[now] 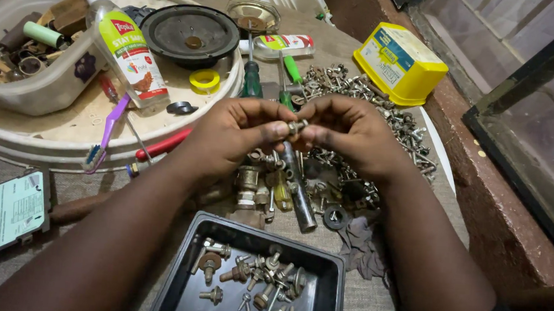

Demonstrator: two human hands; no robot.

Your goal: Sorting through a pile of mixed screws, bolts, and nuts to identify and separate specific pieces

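Observation:
My left hand (pixel 233 136) and my right hand (pixel 353 131) meet above the table, and their fingertips pinch a small metal bolt with a nut (pixel 297 126) between them. Under the hands lies a heap of loose bolts, nuts and washers (pixel 359 90) that spreads toward the back right. Nearer to me sits a black rectangular tray (pixel 177 285) with several bolts and washers in it. A dark metal rod (pixel 300 193) lies just below the hands.
A round white tray (pixel 44 139) at the left carries a speaker (pixel 190 34), a plastic bottle (pixel 128 51), a toothbrush (pixel 106 134), a yellow tape roll (pixel 204 79) and a translucent tub (pixel 41 87). Green screwdrivers (pixel 252 76) lie behind. A yellow box (pixel 400 63) stands at the back right.

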